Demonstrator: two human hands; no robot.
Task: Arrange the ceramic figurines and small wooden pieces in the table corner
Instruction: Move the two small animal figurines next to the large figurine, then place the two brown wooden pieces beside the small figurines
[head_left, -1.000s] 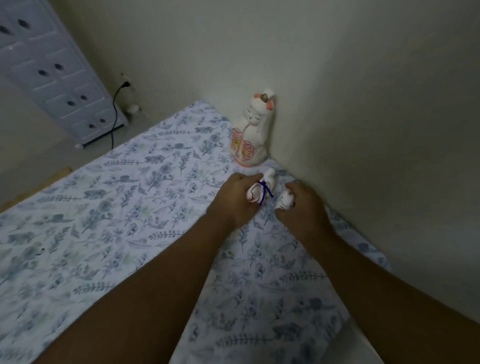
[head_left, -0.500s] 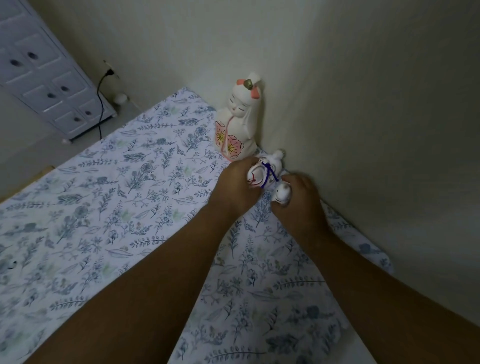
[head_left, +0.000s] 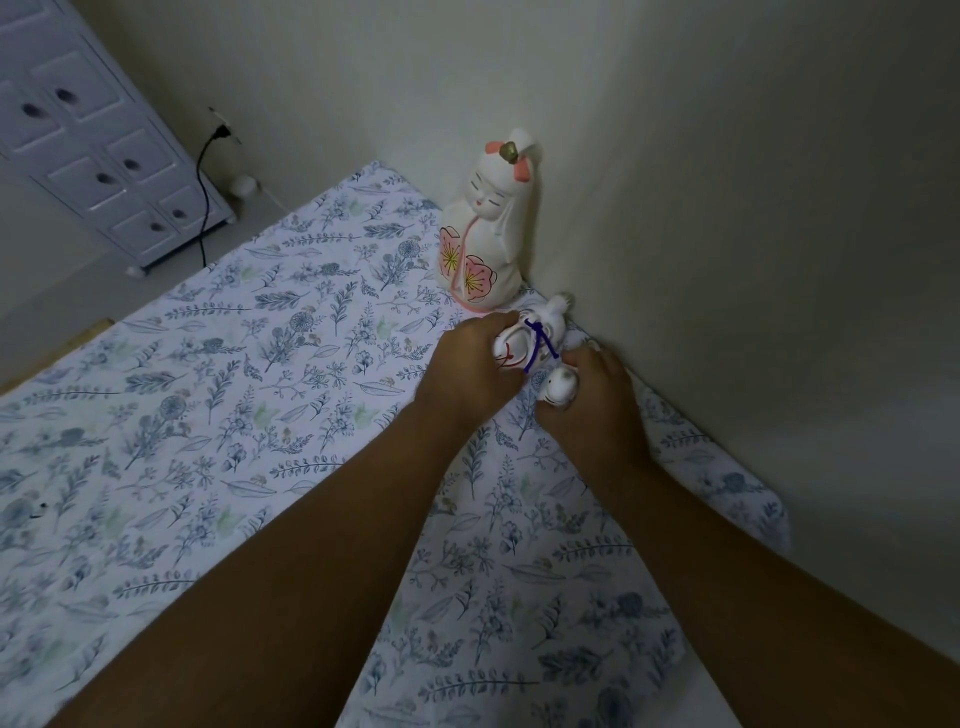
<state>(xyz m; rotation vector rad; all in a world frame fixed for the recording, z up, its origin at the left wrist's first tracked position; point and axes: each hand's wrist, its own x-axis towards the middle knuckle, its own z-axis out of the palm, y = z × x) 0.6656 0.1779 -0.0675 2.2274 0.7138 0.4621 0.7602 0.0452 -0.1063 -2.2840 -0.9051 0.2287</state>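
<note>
Fingers of the left hand (head_left: 470, 371) clamp a small white ceramic figurine tied with a purple cord (head_left: 530, 343); those of the right hand (head_left: 597, 400) grip a smaller round white ceramic figurine (head_left: 558, 387) just beside it. Both sit in the far right corner of the floral-clothed counter (head_left: 260, 364), near a tall white ceramic doll with pink blossoms (head_left: 485, 234) against the wall. No writing is legible.

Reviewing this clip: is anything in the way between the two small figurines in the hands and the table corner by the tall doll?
Nothing visible blocks them. The left hand holds the purple-corded figurine and the right hand holds the smaller one, both just in front of the tall doll in the corner; only bare floral cloth lies around them.
</note>
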